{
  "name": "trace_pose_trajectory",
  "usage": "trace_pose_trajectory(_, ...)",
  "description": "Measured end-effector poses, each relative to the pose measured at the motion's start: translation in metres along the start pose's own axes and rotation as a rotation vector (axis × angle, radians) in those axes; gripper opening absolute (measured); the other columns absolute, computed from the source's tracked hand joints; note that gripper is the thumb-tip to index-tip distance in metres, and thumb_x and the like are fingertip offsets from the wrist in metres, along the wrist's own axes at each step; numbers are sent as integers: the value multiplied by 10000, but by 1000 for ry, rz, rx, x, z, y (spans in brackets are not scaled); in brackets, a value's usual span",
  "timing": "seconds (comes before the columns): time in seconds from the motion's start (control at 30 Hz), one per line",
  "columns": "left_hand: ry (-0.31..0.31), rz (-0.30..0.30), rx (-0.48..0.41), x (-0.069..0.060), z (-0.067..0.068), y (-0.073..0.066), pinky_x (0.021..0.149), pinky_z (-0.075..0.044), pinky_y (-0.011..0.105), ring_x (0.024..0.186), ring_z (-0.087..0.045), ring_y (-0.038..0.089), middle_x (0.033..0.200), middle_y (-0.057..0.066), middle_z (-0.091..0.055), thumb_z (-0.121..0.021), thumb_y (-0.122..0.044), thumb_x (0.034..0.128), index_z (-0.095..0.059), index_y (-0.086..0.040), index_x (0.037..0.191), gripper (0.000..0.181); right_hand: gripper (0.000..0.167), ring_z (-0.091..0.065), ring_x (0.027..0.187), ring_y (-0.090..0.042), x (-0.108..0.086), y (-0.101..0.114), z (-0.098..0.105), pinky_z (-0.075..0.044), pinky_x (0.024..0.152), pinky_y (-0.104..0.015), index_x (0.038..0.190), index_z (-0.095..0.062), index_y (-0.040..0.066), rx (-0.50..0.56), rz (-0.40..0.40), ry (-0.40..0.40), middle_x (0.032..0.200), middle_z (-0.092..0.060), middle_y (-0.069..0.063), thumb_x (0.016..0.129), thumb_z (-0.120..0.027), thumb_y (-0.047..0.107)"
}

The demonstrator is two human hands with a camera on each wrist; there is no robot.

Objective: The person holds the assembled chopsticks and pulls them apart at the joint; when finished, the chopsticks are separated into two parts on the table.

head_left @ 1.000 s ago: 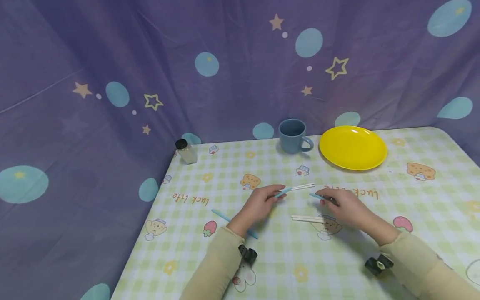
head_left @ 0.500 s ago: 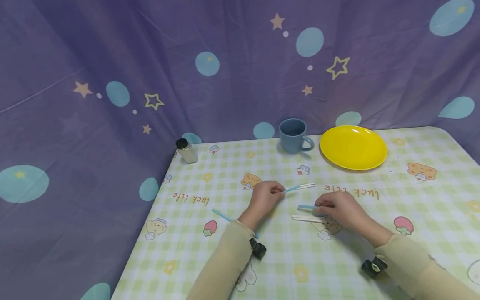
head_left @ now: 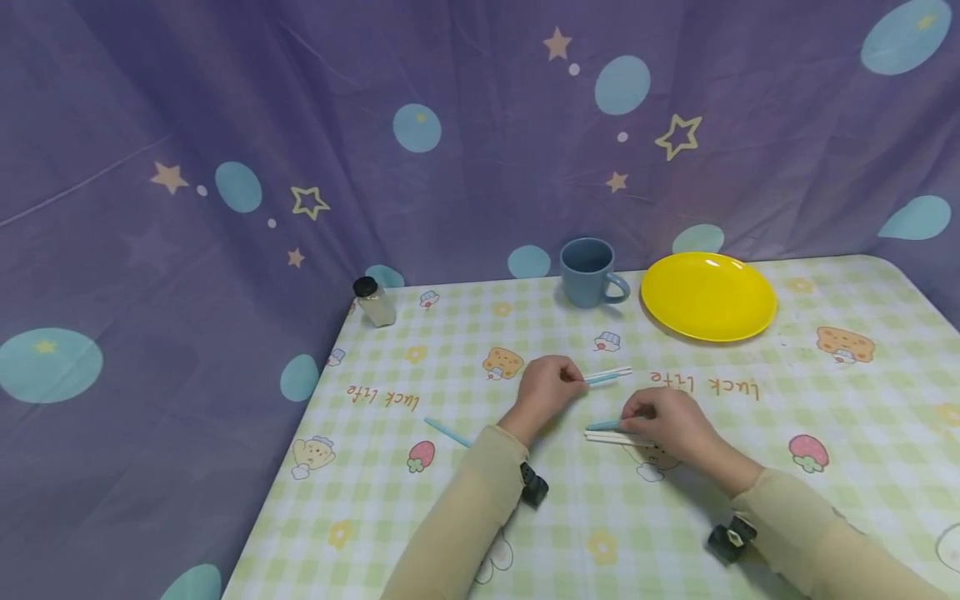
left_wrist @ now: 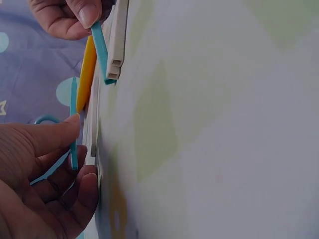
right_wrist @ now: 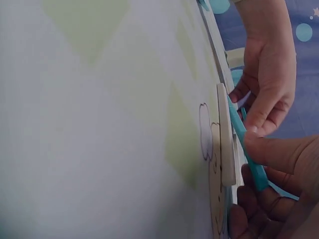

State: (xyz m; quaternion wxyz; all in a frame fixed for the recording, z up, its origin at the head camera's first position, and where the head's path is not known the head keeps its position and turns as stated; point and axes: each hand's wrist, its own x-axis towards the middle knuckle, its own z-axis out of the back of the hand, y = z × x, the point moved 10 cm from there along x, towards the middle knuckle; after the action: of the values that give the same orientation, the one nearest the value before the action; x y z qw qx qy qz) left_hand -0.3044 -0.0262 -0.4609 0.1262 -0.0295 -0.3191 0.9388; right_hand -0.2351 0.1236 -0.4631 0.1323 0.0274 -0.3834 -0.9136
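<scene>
In the head view my left hand (head_left: 547,390) pinches a blue stick (head_left: 604,378) just beside a pair of white sticks (head_left: 618,369). My right hand (head_left: 671,421) pinches a second blue stick (head_left: 602,425), close behind another white pair (head_left: 611,437) lying on the cloth. The left wrist view has the left thumb and fingers on the thin blue stick (left_wrist: 74,99); the other blue stick (left_wrist: 101,47) slants down to the white ends (left_wrist: 117,45). In the right wrist view the right thumb and fingers grip the blue stick (right_wrist: 253,162) next to a white stick (right_wrist: 227,139).
One more blue stick (head_left: 447,432) lies by the left sleeve, partly covered. At the back stand a blue mug (head_left: 587,275), a yellow plate (head_left: 708,297) and a black-capped jar (head_left: 375,303). A purple curtain (head_left: 465,200) hangs behind the checked tablecloth (head_left: 555,533).
The left hand has moved right, its blue stick now alongside the farther white pair. The right hand has come left and nearer, bringing its blue stick beside the nearer pair.
</scene>
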Motion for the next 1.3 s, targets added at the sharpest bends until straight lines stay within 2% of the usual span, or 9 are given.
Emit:
trace_pose_trajectory(0.13,9,1,58,5,-5,-3,678,-452,207,670,-548,38,693,-144,-620,-823,-276,796,-704,-214,712,159,103,-544,679,-102,1,-2,-6,-446,691,-318,756,-703,171,26,-31,38,729,-648,91,829,-774,149)
trace_pose_trajectory(0.3,11,-17,88,9,-8,-7,660,-441,197,666,-543,39,679,-144,-613,-831,-270,787,-692,-207,701,175,80,-541,684,-111,1,-2,-12,-450,695,-329,781,-710,157,39,-53,92,734,-644,75,851,-743,137)
trace_pose_trajectory(0.47,13,-28,132,11,-11,-11,651,-427,197,669,-535,44,674,-144,-595,-836,-280,778,-680,-210,686,194,81,-539,705,-106,1,-2,-13,-452,716,-344,797,-706,162,4,-30,114,761,-643,79,869,-715,126)
trace_pose_trajectory(0.73,22,-14,205,13,-16,-16,673,-418,223,706,-511,71,724,-105,-533,-826,-304,790,-641,-206,680,235,80,-525,690,-96,0,0,-14,-442,701,-326,797,-700,160,6,0,121,740,-626,92,855,-712,107)
trace_pose_trajectory(0.93,39,-11,248,15,-19,-17,682,-415,239,739,-506,96,769,-72,-530,-815,-313,800,-621,-177,771,238,70,-523,692,-91,0,0,-14,-441,700,-315,802,-700,165,6,7,124,745,-625,95,853,-730,127)
trace_pose_trajectory(1.1,40,-1,274,17,-20,-17,698,-417,263,776,-506,123,824,-44,-539,-808,-336,805,-633,-158,886,262,123,-532,722,-94,0,-1,-16,-453,717,-319,840,-703,165,10,7,155,789,-631,93,794,-809,206)
trace_pose_trajectory(1.3,47,11,292,17,-20,-17,683,-391,255,762,-477,115,795,-60,-515,-802,-353,805,-637,-189,826,234,185,-522,745,-114,0,2,-18,-447,727,-340,861,-689,163,-17,55,175,813,-621,75,755,-838,187)
